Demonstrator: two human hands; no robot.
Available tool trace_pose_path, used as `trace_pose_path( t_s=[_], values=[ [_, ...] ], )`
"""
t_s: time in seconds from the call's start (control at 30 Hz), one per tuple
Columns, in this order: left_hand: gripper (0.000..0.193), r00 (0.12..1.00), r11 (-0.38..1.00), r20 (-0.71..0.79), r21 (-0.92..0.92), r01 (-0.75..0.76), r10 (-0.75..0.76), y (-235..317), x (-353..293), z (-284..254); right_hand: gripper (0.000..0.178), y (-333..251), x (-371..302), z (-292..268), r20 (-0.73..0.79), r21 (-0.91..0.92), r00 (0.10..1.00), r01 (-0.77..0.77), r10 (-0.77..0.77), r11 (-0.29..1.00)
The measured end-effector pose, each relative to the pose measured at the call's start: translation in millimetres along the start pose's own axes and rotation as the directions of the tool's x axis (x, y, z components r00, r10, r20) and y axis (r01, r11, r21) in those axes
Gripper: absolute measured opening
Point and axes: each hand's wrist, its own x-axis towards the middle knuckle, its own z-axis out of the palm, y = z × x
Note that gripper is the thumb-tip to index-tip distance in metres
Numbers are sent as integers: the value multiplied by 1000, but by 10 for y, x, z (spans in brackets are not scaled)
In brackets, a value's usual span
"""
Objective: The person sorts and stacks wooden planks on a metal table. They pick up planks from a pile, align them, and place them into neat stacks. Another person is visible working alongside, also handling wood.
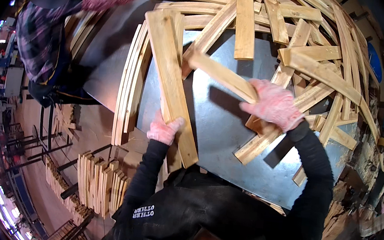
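My left hand, in a pink-and-white work glove, is closed round the lower part of a long wooden board. This board is tilted, its far end leaning left over a metal-topped table. In a matching glove, my right hand grips one end of a shorter wooden plank. The plank is held above the table, casts a shadow on it and points to the far left. Left of my left hand, several narrow boards lie side by side, reaching past the table's edge.
Loose boards lie crisscrossed in a heap across the table's far and right sides. At the far left a co-worker in a checked shirt stretches a sleeved arm over the table. Below left, wooden strips stand in a row on a dark metal rack.
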Motion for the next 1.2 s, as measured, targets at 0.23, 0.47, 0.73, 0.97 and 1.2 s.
trace_pose_path(
  t_s=[0.23, 0.47, 0.73, 0.97, 1.2],
  values=[
    [95, 999, 963, 35, 266, -48, 40, 265, -97, 346, 86, -939, 1139, 975, -13, 565, 938, -279, 346, 777],
    [93, 998, 987, 8, 151, 60, -62, 157, 39, 542, 92, 0, 1732, 657, -666, 137, 615, -456, 423, 879],
    [107, 992, 873, -102, 474, 111, -70, 219, -12, -330, 107, -362, 1314, 1102, -88, 676, 785, -405, 613, 616],
    [96, 973, 832, -173, 509, 223, -155, 39, -275, -208, 123, -1040, 2502, 946, -107, 567, 639, -591, 762, 575],
    [102, 934, 814, -179, 459, 357, -309, -62, -464, -260, 118, -1136, 2625, 1118, -127, 627, 667, -519, 734, 580]
  ],
)
